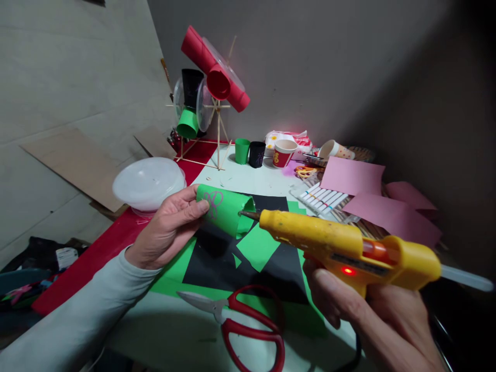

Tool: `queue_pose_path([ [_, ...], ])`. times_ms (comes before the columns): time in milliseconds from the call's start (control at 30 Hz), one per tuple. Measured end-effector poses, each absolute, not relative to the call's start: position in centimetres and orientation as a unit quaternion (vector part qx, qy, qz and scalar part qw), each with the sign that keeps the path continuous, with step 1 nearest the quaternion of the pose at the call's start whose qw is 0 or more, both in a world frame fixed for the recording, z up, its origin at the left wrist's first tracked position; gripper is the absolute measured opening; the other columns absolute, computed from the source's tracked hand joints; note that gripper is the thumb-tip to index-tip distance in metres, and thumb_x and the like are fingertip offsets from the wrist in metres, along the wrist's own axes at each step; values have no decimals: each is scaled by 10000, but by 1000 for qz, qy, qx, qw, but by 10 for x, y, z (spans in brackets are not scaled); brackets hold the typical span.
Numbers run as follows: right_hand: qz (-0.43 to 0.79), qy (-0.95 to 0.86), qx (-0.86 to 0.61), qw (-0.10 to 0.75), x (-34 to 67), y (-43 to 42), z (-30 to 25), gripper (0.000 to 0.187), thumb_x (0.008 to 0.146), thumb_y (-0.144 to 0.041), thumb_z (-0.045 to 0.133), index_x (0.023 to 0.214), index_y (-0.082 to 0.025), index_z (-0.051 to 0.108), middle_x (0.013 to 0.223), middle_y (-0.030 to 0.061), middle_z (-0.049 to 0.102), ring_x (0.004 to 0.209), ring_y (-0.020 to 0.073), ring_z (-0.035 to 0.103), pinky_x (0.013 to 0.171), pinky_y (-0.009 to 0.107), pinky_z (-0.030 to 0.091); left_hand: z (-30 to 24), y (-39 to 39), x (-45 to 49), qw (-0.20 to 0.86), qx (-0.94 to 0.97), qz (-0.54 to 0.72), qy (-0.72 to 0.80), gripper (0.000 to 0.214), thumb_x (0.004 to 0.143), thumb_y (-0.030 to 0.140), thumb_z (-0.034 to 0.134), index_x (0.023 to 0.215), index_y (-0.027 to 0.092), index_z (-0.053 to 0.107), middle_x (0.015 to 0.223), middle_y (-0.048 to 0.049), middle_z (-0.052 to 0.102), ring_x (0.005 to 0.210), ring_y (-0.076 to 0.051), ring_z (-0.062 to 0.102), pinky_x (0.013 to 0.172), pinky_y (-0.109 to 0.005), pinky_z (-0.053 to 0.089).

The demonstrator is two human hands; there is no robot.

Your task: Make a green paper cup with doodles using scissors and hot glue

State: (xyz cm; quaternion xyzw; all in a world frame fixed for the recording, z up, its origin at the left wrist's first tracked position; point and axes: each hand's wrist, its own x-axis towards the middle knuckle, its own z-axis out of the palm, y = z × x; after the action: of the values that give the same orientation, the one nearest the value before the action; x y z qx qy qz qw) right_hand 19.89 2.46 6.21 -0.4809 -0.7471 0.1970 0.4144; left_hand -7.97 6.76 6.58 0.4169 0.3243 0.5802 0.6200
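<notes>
My left hand point(168, 227) is closed round a green paper-covered cup point(225, 209) lying on its side, with a purple drawing on its wall. My right hand point(377, 318) grips a yellow hot glue gun point(349, 248) whose red light is on. The gun's metal nozzle touches the cup's rim near its open end. Under both lie black paper point(232, 263) and green paper point(258, 248) pieces on the table.
Red-handled scissors point(244, 323) lie at the front. A clear plastic bowl point(149, 183) stands left. Behind stands a stick-built wheel with red, green and black cups point(211, 88). Loose cups point(256, 153), markers point(323, 199) and pink paper point(352, 175) fill the right back.
</notes>
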Motion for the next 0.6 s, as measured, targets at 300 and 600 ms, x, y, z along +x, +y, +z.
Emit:
queue_pose_path([
  [300,262,-713,-497,419,190,24,72,478,927,-477,637,519,-251,531,513,-8,536,446,133,521,369,231,436,66,69,-79,627,400,580,333,135,829,192,799,956,148,783,883,-63,795,828,-179,733,815,-230,575],
  [600,275,-716,-481,425,187,24,73,393,936,-403,623,576,-263,550,513,-25,530,419,134,502,382,251,430,65,69,-80,631,401,578,327,105,862,179,756,963,170,784,888,-45,796,810,-176,728,801,-238,577],
])
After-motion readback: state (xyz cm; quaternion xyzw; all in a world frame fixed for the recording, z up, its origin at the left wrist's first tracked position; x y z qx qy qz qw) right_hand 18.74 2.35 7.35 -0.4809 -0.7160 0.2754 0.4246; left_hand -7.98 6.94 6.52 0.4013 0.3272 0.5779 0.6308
